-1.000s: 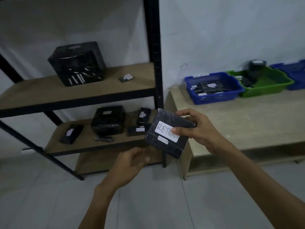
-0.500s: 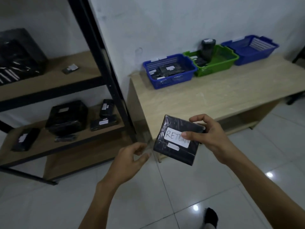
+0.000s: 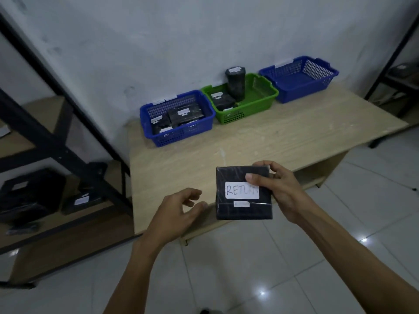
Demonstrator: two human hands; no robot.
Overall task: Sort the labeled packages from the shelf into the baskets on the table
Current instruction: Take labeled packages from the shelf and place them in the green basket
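Observation:
My right hand (image 3: 278, 191) grips a flat black wrapped package (image 3: 235, 209) by its right edge, thumb over a white label reading "RETUR". It hangs above the table's front edge. My left hand (image 3: 176, 214) hovers just left of the package, fingers curled and apart, holding nothing. Three baskets line the wall on the wooden table (image 3: 283, 141): a blue basket (image 3: 181, 135) on the left with several black packages, a green basket (image 3: 254, 106) in the middle with a black roll and a flat package, and a blue basket (image 3: 301, 87) on the right with nothing visible inside.
The black metal shelf (image 3: 52, 146) stands to the left, with black labeled packages (image 3: 29, 193) on its lower wooden board. Another black rack leg (image 3: 390, 62) rises at the far right. White tiled floor lies below me.
The view has swung right from the shelf to the table. The package in my right hand now sits squarely over the table's front edge; my left hand stays beside it.

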